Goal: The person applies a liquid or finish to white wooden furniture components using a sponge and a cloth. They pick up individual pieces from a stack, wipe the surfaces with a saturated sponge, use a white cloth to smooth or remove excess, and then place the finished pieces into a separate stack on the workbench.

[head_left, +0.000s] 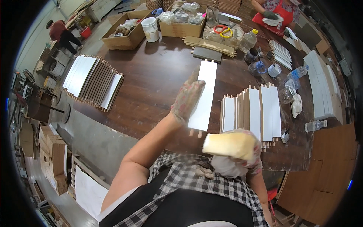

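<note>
My left hand [186, 97], in a stained thin glove, grips the left edge of a white board [205, 99], the thumb over its white face. Wooden dowels stick out of both short ends of this board. My right hand [255, 154], also gloved, is closed on a pale yellow sponge block [230, 145] above the table's near edge. Whitish crumpled cloth or film [228, 166] hangs under the sponge. Just beyond the right hand lies a row of similar dowelled boards [255, 113], some white-faced, some brown. Another such row [92, 81] sits at the table's left.
Cartons [124, 32] of wrapped parts and a white tub [150, 30] stand along the far side of the brown table [151, 90]. Plastic bottles [248, 41], a white rag [297, 106] and scissors [223, 31] lie right and far. A co-worker [274, 17] stands far right.
</note>
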`<state>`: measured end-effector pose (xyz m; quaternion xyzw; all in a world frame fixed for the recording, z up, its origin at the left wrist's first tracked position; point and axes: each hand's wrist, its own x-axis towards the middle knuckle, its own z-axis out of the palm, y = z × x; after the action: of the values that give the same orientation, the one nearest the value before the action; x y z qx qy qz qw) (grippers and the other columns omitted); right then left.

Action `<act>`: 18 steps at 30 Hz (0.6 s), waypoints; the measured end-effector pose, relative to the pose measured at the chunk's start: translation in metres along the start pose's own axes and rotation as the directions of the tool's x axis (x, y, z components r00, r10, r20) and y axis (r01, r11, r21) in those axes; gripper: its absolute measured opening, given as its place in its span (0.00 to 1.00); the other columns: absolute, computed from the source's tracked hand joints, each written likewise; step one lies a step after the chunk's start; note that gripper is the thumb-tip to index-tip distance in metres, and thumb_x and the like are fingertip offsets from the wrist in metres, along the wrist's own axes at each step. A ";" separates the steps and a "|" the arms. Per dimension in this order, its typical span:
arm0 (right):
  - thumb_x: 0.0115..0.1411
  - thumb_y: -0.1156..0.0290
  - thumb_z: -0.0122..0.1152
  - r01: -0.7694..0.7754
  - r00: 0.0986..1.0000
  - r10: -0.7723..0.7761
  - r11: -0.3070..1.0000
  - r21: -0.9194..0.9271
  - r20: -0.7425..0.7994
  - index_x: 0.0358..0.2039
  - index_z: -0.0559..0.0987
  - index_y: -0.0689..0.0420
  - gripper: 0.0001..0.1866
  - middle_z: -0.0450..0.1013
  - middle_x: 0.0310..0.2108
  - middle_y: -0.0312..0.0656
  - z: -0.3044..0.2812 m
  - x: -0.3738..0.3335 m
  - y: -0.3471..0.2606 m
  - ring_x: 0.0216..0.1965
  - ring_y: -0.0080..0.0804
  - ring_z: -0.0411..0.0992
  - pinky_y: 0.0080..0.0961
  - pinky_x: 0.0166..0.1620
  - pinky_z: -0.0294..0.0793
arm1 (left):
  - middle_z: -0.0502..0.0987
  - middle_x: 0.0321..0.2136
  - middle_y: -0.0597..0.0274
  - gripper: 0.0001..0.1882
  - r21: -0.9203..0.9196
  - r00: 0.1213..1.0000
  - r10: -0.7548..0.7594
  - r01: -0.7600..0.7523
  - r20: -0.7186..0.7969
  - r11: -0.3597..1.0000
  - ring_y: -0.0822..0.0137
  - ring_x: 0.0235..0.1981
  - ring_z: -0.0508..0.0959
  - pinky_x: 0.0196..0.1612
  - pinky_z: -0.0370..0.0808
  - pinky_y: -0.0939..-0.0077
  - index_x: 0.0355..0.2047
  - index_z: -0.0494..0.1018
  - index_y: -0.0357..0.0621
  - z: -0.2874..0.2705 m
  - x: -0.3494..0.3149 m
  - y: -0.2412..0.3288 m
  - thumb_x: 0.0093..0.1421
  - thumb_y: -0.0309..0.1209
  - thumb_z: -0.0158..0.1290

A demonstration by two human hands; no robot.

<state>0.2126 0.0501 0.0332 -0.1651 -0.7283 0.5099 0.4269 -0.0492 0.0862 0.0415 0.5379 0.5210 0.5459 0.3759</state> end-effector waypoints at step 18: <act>0.57 0.58 0.57 -0.095 0.776 0.269 0.944 0.316 -0.571 0.52 0.66 0.60 0.27 0.70 0.45 0.46 -0.030 0.031 -0.004 0.40 0.34 0.73 0.30 0.47 0.75 | 0.71 0.39 0.50 0.24 -0.845 0.933 -0.269 0.335 0.237 0.417 0.61 0.31 0.76 0.31 0.78 0.69 0.59 0.57 0.43 0.001 -0.012 -0.011 0.64 0.36 0.40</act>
<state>0.2187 0.0873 0.0547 -0.3304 -0.4569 0.5633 0.6040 -0.0487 0.0769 0.0284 0.1851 0.2448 0.6395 0.7049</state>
